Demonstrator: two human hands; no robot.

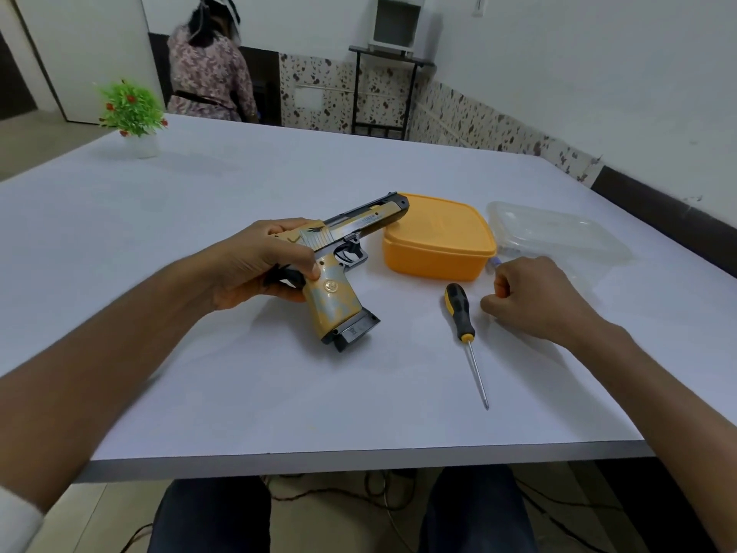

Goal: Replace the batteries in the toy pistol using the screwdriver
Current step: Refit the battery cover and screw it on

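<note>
light: bright, even | shadows: soft, faint | focus: mostly sharp | edges: wide-angle bending

Tan-and-silver toy pistol [339, 269] tilted, barrel away; yellow-black screwdriver [464, 333] flat on table, tip nearward.

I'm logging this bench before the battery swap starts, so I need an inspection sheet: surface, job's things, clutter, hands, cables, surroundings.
Surface: white table, bare near the front edge.
Job's things: toy pistol held above the table; screwdriver lying flat, untouched.
Clutter: orange lidded box; clear plastic container; small potted plant at the far left corner.
Hands: left hand grips the pistol; right hand loosely curled beside the screwdriver handle, contents unclear.
Cables: wires on the floor under the table.
Surroundings: another person standing behind the table.
</note>
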